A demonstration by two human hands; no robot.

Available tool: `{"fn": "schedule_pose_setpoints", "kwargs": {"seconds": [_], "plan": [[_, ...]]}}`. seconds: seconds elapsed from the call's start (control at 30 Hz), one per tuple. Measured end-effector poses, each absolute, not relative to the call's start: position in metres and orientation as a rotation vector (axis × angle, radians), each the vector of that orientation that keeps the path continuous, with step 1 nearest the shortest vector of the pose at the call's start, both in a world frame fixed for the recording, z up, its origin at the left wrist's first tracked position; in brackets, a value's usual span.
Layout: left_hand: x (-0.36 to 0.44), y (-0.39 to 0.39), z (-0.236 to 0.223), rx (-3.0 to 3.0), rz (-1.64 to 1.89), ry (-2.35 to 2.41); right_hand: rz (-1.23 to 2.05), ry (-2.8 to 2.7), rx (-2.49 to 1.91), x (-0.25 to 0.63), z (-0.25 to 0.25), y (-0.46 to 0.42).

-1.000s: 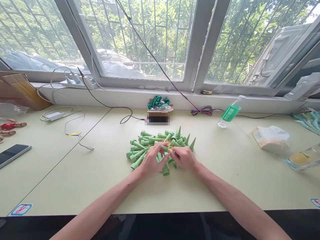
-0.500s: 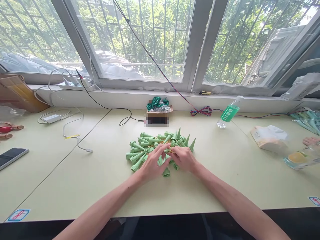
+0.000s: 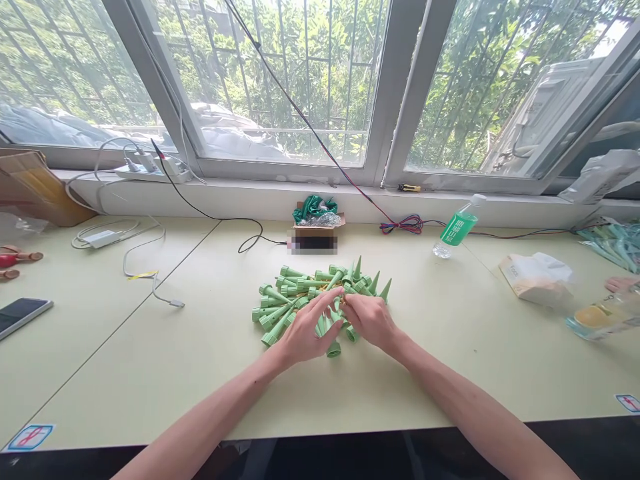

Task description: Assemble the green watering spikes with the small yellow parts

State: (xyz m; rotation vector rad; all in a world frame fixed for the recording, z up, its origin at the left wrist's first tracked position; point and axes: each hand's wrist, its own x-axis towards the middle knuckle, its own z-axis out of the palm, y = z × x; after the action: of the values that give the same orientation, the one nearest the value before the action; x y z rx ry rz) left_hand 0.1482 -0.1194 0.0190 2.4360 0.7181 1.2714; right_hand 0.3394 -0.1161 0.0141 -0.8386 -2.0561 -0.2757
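Closely placed, our two hands meet over a heap of green plastic cones. On our left hand (image 3: pixel 310 327), the thumb stands well apart from the fingers, making a wide, loose curve. Within that curve is a small green piece (image 3: pixel 337 303), near the fingertips; we cannot tell which hand bears its weight. Our right hand (image 3: pixel 370 319) faces it, fingers drawn narrow, seemingly pinching a small yellow piece (image 3: pixel 344 303) whose far side is hidden.

Beneath and around the hands lie the green cones (image 3: pixel 273 313), tapered, many with ribbed collars; most lie flat at the left, while a few points rise at the right. We judge them light, stiff and rather smooth, unlikely to break but ready to roll. The ribbed collar looks the surest hold; the slim taper could slip. The yellow piece, being tiny, probably wants a fingertip pinch.

Farther out, the heap rests on a pale bench (image 3: pixel 325 407). Behind it sits a small carton (image 3: pixel 341 219); to the right we find a green-labelled bottle (image 3: pixel 456 228) and a tissue pack (image 3: pixel 535 277). At the far right edge, another person's hand (image 3: pixel 620 285) shows partly.
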Motion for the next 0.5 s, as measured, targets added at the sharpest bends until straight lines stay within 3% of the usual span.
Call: {"fn": "schedule_pose_setpoints", "kwargs": {"seconds": [0.3, 0.5], "plan": [[0.150, -0.115, 0.011, 2.358, 1.442, 0.751, -0.470, -1.494, -1.011, 0.386, 0.032, -0.097], [0.152, -0.115, 0.007, 2.421, 1.338, 0.730, -0.098, -1.212, -1.366, 0.427, 0.018, -0.064]]}}
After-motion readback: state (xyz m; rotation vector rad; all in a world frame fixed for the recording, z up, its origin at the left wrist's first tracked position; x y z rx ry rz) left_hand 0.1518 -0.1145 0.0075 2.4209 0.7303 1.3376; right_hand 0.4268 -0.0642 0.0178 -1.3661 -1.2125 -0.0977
